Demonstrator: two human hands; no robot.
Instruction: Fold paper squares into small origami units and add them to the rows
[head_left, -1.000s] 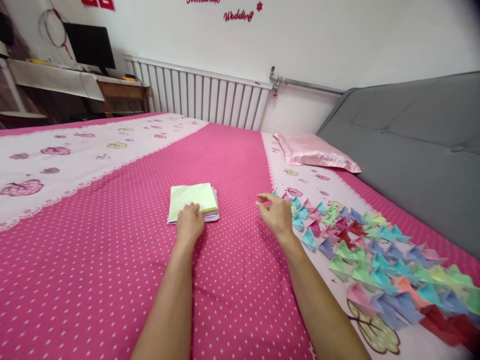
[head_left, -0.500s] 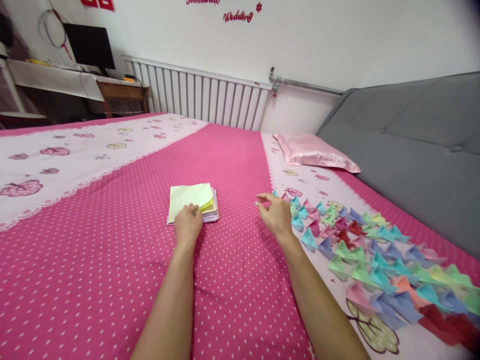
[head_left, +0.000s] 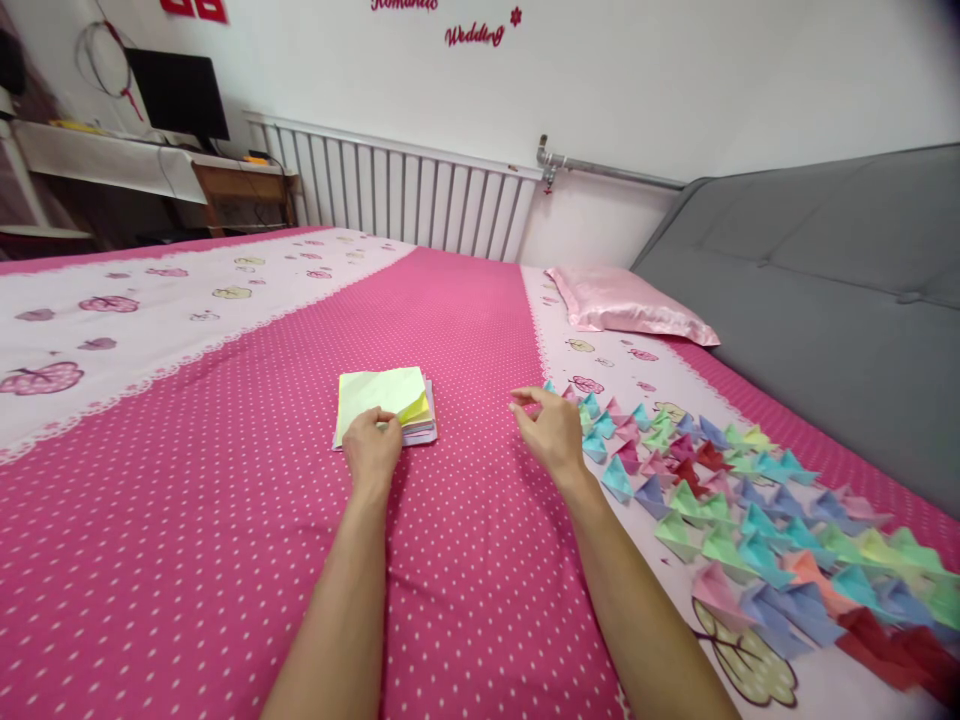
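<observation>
A stack of coloured paper sheets [head_left: 379, 390] lies on the bed, pale yellow-green on top, with yellow, white and lilac edges below. At its near edge my left hand [head_left: 373, 447] pinches the top sheet of paper, whose right corner curls up. My right hand [head_left: 551, 430] hovers to the right of the stack, fingers apart and holding nothing. Just beyond it, many small folded paper boats [head_left: 757, 520] in blue, green, pink, red and orange stand in rows on the white strip of the bedspread.
The bed has a pink dotted cover [head_left: 457, 310] with printed white strips. A pink satin pillow [head_left: 630, 305] rests by the grey headboard [head_left: 825, 260]. Behind are a white radiator [head_left: 390, 180], a pipe [head_left: 615, 168], and a desk with a monitor [head_left: 178, 95].
My left hand has shifted slightly left along the stack's near edge, and the top sheet's corner curls a little more. My right hand stays in place.
</observation>
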